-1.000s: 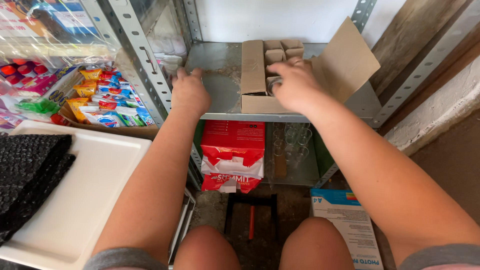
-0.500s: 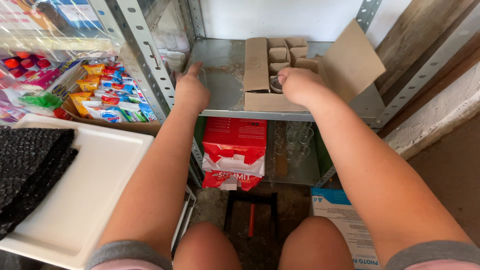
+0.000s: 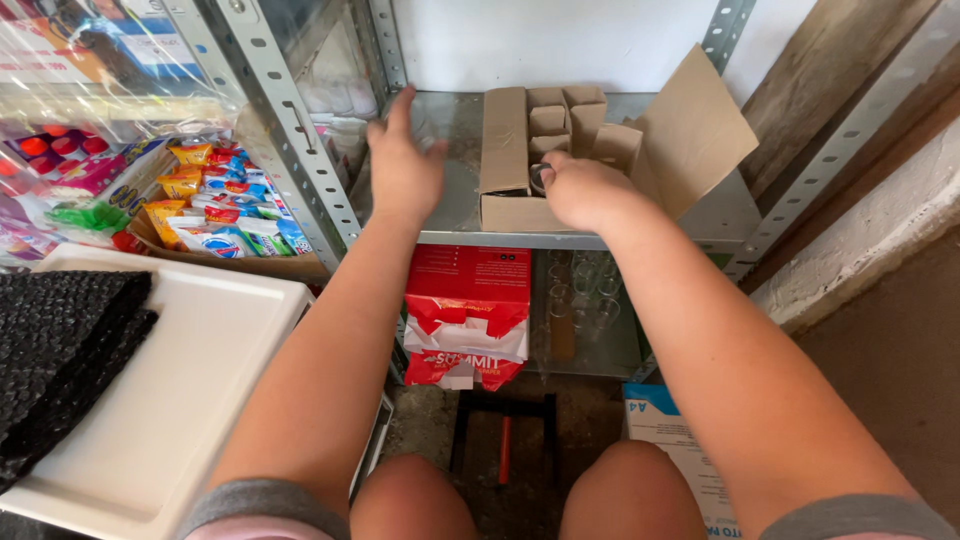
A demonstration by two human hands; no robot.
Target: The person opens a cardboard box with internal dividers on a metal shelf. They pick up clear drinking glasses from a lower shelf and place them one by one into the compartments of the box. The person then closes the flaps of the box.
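An open cardboard box (image 3: 503, 160) with inner dividers stands on the grey metal shelf (image 3: 455, 215). My right hand (image 3: 585, 190) reaches into the box's front compartment, fingers closed around a small clear glass (image 3: 539, 178) whose rim shows beside my thumb. Left of the box, my left hand (image 3: 405, 165) hovers over the shelf with fingers spread and nothing in it. Its fingertips point toward several clear glasses (image 3: 345, 130) at the shelf's back left. The box's flap (image 3: 695, 130) stands open to the right.
A red and white package (image 3: 468, 320) and more clear glasses (image 3: 580, 290) sit on the lower shelf. At left are a white tray (image 3: 180, 380) with a black mat (image 3: 60, 340) and a carton of snack packets (image 3: 210, 210). A black stand (image 3: 500, 440) is on the floor.
My left hand lifted from the shelf's front edge and moved farther back with fingers spread. My right hand sank deeper into the box and closed on a glass.
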